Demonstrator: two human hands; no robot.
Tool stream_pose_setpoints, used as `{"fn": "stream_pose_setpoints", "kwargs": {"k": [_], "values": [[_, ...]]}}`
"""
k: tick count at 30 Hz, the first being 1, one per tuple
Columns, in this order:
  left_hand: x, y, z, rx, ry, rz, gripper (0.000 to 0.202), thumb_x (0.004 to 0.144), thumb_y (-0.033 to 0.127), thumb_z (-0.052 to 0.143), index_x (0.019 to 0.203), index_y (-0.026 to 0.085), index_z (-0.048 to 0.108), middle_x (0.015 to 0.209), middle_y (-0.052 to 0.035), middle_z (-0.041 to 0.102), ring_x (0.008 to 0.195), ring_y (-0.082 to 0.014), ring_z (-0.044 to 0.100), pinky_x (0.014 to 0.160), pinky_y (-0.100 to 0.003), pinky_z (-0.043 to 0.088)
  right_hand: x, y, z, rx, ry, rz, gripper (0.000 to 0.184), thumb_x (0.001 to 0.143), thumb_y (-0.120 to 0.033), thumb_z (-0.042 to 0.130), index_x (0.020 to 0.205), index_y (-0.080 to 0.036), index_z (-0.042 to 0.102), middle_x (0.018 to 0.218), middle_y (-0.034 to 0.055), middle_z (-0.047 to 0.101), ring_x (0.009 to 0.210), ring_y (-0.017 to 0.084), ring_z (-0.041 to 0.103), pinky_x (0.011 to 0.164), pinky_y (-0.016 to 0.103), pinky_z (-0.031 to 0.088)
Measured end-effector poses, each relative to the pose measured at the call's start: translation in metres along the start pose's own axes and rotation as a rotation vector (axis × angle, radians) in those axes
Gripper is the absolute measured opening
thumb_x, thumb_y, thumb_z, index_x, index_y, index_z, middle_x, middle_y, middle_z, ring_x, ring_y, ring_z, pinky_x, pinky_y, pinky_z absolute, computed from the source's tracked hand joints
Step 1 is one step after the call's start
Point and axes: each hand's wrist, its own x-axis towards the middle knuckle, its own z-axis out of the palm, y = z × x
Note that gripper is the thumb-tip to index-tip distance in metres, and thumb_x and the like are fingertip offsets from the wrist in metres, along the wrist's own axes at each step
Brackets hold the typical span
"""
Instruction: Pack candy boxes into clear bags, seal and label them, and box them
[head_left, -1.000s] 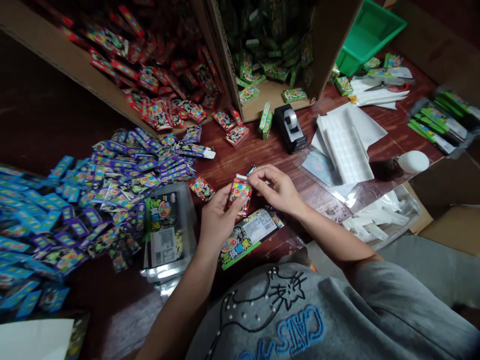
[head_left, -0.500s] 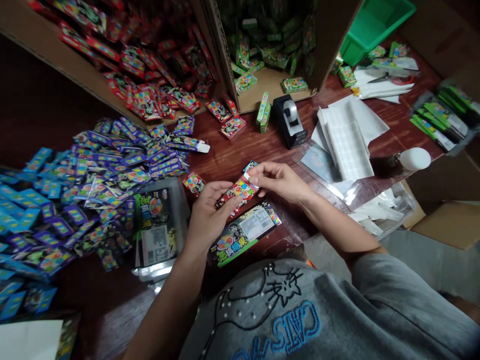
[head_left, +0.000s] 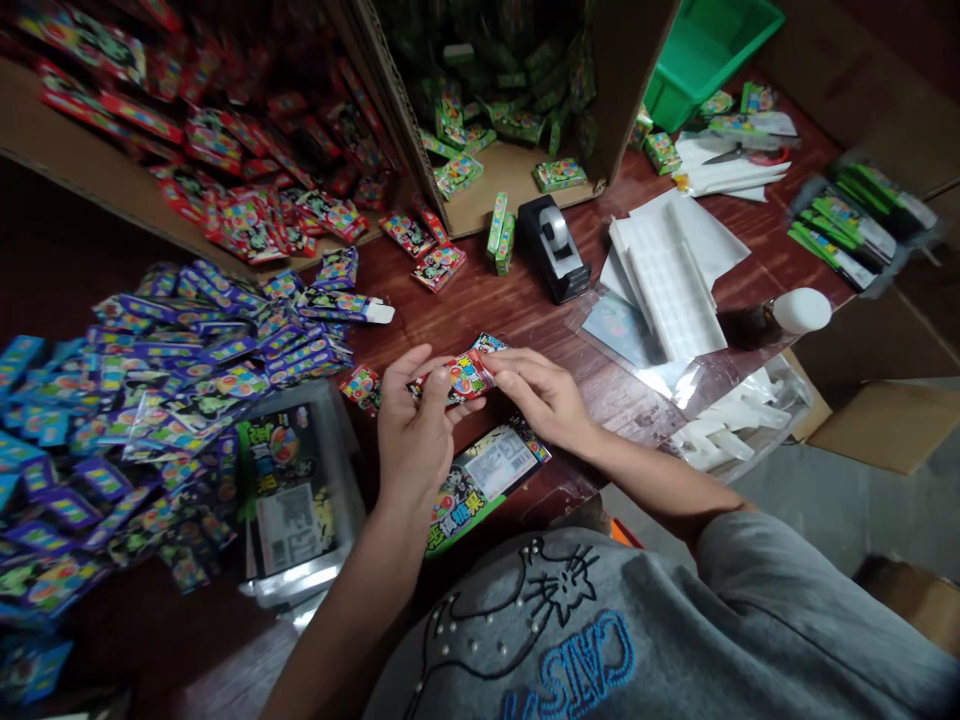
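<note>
Both my hands hold one small red candy box (head_left: pixel 459 377) just above the dark wooden table (head_left: pixel 525 290). My left hand (head_left: pixel 417 430) grips its left end with curled fingers. My right hand (head_left: pixel 534 392) pinches its right end. Under my hands lies a flat printed pack with a barcode label (head_left: pixel 480 480). Another small red box (head_left: pixel 361 386) rests just left of my left hand. A blue box (head_left: pixel 491 343) peeks out behind the held one.
A heap of blue and purple boxes (head_left: pixel 150 390) covers the left. A carton of red boxes (head_left: pixel 225 150) and one of green boxes (head_left: pixel 495 110) stand behind. A black tape dispenser (head_left: pixel 551 245), white trays (head_left: pixel 667 280), a stack of silver-edged packs (head_left: pixel 289 490) and a green bin (head_left: pixel 705 50) lie around.
The red box has turned from upright to lying sideways between my hands, which moved slightly left and closer together. The camera view shifted a little.
</note>
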Motion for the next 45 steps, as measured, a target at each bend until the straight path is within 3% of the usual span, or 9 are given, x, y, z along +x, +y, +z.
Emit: {"fn": "stream_pose_setpoints", "kwargs": {"k": [6, 11, 17, 22, 28, 32, 37, 40, 45], "values": [[0.022, -0.007, -0.02, 0.097, 0.067, 0.041, 0.059, 0.072, 0.046, 0.094, 0.112, 0.024, 0.056, 0.101, -0.0001, 0.072, 0.076, -0.0144, 0.072, 0.058, -0.023, 0.059, 0.032, 0.013, -0.033, -0.582, -0.28, -0.28, 0.066, 0.11, -0.061, 0.051, 0.163, -0.022, 0.052, 0.174, 0.0194, 0.041, 0.161, 0.034, 0.04, 0.132, 0.061, 0.036], [0.015, -0.025, -0.003, 0.46, -0.407, -0.013, 0.043, 0.082, 0.04, 0.088, 0.116, 0.022, 0.069, 0.112, -0.0071, 0.081, 0.092, -0.0219, 0.078, 0.076, -0.034, 0.066, 0.146, 0.044, -0.068, -1.104, -0.1, -0.128, 0.097, 0.097, -0.063, 0.067, 0.17, -0.008, 0.033, 0.172, 0.0267, 0.039, 0.164, 0.052, 0.023, 0.13, 0.084, 0.0], [-0.005, -0.045, 0.046, 0.954, -0.77, 0.477, 0.039, 0.096, 0.032, 0.078, 0.133, 0.021, 0.073, 0.135, -0.0131, 0.073, 0.128, -0.0294, 0.07, 0.115, -0.045, 0.056, 0.213, 0.073, -0.066, -1.177, -0.236, -0.171, 0.089, 0.095, -0.056, 0.062, 0.163, -0.004, 0.037, 0.156, 0.0243, 0.054, 0.158, 0.054, 0.03, 0.12, 0.091, -0.012], [-0.022, -0.037, 0.045, 1.319, -0.8, 0.619, 0.103, 0.078, 0.054, 0.093, 0.159, 0.009, 0.048, 0.162, -0.0256, 0.052, 0.147, -0.0462, 0.05, 0.121, -0.061, 0.045, 0.157, 0.032, -0.082, -1.009, -0.307, -0.26, 0.098, 0.087, -0.052, 0.075, 0.165, -0.012, 0.032, 0.157, 0.0224, 0.046, 0.152, 0.052, 0.037, 0.123, 0.09, -0.001], [-0.017, -0.039, 0.04, 1.413, -0.783, 0.527, 0.092, 0.085, 0.051, 0.085, 0.158, 0.008, 0.048, 0.146, -0.0252, 0.065, 0.131, -0.0431, 0.061, 0.11, -0.057, 0.049, 0.001, 0.025, -0.125, -0.533, -0.357, -0.232, 0.096, 0.092, -0.044, 0.069, 0.17, -0.021, 0.019, 0.156, 0.0203, 0.045, 0.148, 0.037, 0.046, 0.127, 0.065, 0.039], [-0.01, -0.038, 0.033, 1.364, -0.857, 0.596, 0.103, 0.079, 0.057, 0.09, 0.16, 0.013, 0.046, 0.158, -0.0242, 0.057, 0.143, -0.0462, 0.053, 0.117, -0.059, 0.044, -0.072, 0.045, -0.143, -0.647, -0.319, -0.044, 0.109, 0.093, -0.056, 0.075, 0.174, -0.024, 0.01, 0.164, 0.0243, 0.043, 0.153, 0.043, 0.044, 0.13, 0.077, 0.026], [-0.001, -0.033, 0.03, 1.361, -0.93, 0.623, 0.096, 0.088, 0.046, 0.08, 0.165, 0.011, 0.037, 0.156, -0.0244, 0.058, 0.142, -0.0441, 0.056, 0.115, -0.057, 0.046, -0.081, 0.045, -0.154, -0.748, -0.373, -0.02, 0.126, 0.09, -0.077, 0.07, 0.177, -0.024, -0.004, 0.177, 0.0244, 0.029, 0.163, 0.047, 0.03, 0.131, 0.081, 0.01], [0.0, -0.035, 0.035, 1.381, -0.884, 0.66, 0.09, 0.092, 0.051, 0.075, 0.163, 0.007, 0.04, 0.144, -0.0247, 0.067, 0.133, -0.043, 0.063, 0.116, -0.057, 0.043, -0.069, 0.046, -0.154, -0.742, -0.418, -0.058, 0.114, 0.095, -0.074, 0.064, 0.177, -0.024, 0.001, 0.166, 0.0212, 0.048, 0.152, 0.043, 0.047, 0.131, 0.08, 0.011], [-0.008, -0.042, 0.042, 1.375, -0.815, 0.703, 0.072, 0.097, 0.053, 0.068, 0.153, 0.011, 0.052, 0.148, -0.0227, 0.067, 0.133, -0.0419, 0.064, 0.116, -0.058, 0.041, -0.063, 0.042, -0.138, -0.958, -0.209, 0.05, 0.112, 0.088, -0.089, 0.059, 0.165, -0.01, 0.039, 0.131, 0.0217, 0.064, 0.122, 0.04, 0.06, 0.118, 0.067, 0.042]]}}
